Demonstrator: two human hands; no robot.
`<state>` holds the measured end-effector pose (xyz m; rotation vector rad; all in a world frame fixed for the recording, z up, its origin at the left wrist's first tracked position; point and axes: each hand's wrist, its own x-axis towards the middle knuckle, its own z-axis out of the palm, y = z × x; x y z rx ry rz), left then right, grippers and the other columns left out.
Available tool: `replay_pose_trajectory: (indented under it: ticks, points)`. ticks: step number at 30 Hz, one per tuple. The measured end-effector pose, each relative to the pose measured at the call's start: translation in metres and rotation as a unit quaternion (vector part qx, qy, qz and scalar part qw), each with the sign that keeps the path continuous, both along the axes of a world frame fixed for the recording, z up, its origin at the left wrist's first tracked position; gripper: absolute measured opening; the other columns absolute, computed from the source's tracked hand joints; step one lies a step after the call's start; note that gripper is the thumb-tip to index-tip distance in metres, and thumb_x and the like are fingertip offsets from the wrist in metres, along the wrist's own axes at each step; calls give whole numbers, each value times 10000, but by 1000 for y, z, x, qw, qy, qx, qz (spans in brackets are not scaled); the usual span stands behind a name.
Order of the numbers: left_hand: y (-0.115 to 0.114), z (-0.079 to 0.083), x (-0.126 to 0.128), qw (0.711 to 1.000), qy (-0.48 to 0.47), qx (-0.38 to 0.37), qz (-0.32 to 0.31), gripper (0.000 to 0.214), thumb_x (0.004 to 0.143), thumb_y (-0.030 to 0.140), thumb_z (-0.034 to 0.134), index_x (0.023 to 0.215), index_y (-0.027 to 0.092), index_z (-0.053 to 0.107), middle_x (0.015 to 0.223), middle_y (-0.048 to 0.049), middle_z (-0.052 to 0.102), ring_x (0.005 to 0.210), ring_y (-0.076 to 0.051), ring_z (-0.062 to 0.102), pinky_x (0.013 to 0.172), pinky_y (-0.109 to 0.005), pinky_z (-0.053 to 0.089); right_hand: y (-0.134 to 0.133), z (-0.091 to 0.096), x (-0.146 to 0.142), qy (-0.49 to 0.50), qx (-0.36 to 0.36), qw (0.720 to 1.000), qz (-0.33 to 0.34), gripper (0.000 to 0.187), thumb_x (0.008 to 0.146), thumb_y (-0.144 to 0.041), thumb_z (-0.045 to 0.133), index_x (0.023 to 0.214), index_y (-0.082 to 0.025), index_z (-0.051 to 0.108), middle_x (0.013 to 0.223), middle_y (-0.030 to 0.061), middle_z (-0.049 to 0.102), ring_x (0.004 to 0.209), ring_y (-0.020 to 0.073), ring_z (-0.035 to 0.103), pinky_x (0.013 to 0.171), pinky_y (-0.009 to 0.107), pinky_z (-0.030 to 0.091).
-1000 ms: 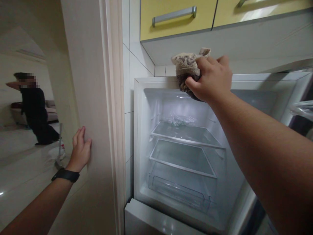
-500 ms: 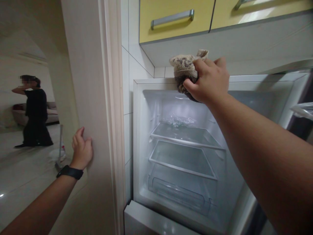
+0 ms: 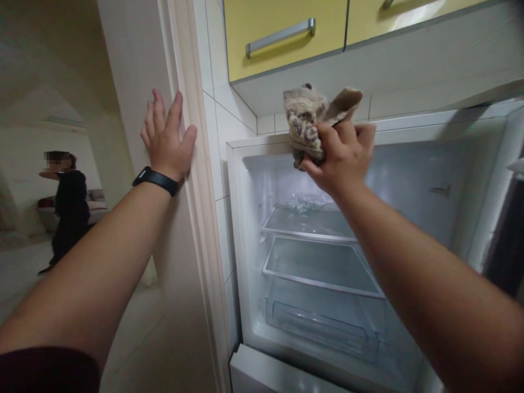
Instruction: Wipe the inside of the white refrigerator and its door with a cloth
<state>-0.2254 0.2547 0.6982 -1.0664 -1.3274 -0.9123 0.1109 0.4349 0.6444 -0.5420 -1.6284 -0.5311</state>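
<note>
My right hand (image 3: 346, 155) grips a bunched, grey-brown cloth (image 3: 305, 117) at the top front edge of the open fridge (image 3: 235, 218). One corner of the cloth sticks up above my fingers. My left hand (image 3: 167, 134), with a black band on the wrist, rests with fingers spread against the pale door frame (image 3: 180, 229) to the left. Inside the fridge are glass shelves (image 3: 323, 265), and crumpled clear plastic (image 3: 311, 202) lies on the upper one. Lower down sits a clear drawer (image 3: 319, 322). My right forearm hides part of the interior.
Yellow cabinets (image 3: 282, 60) with a metal handle (image 3: 280, 37) hang above the fridge. The fridge door (image 3: 507, 218) stands open at the right. Below is a white lower compartment front (image 3: 270, 371). A person in black (image 3: 71, 204) is in the room beyond the doorway, near a sofa.
My left hand has moved up and right along the door frame, fingers now spread wider. My right hand and the cloth have shifted slightly. The view has tilted a little.
</note>
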Motion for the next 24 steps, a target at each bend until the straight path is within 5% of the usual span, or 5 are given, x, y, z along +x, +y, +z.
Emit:
replay_pose_trajectory:
  ticks: [3,7,13,18,24]
  points:
    - [8,-2,-9,1000,25,13,9,589,979,334,411,1397,-72,496,1744,-144,119,1587,-376,164,1204,-605,223,13,-37,-39,1,-12,999,44,628,774,-518,663,1381,-395,560,1380,104,614,1270,457,468,1036,705,429]
    - [19,-3,-45,999,34,-3,-28,466,928,198,434,1335,50,606,1733,11,-205,1598,-393,-42,1216,-604,242,31,-66,-107,4,-87,982,165,458,834,-436,586,1285,-363,617,1246,88,697,1168,378,575,1068,586,475]
    - [24,5,-38,998,6,18,-53,773,864,193,559,1610,184,359,1763,-10,1,1561,-475,-124,1186,-759,91,42,-76,-183,100,-209,890,393,300,855,-433,546,1122,-333,640,1072,28,768,1003,309,682,965,513,555]
    - [11,-2,6,994,-68,22,-79,873,819,261,625,1593,514,311,1739,208,115,1640,-296,39,1326,-564,109,64,-97,-200,161,-238,855,431,410,865,-458,540,1199,-238,629,1169,84,754,1126,282,665,1083,478,504]
    - [18,5,7,991,-123,34,-49,989,733,183,607,1613,481,270,1702,327,33,1626,-160,15,1338,-380,-5,114,-96,-208,149,-342,860,348,435,862,-434,494,1232,-244,625,1209,105,731,1156,306,645,1088,496,487]
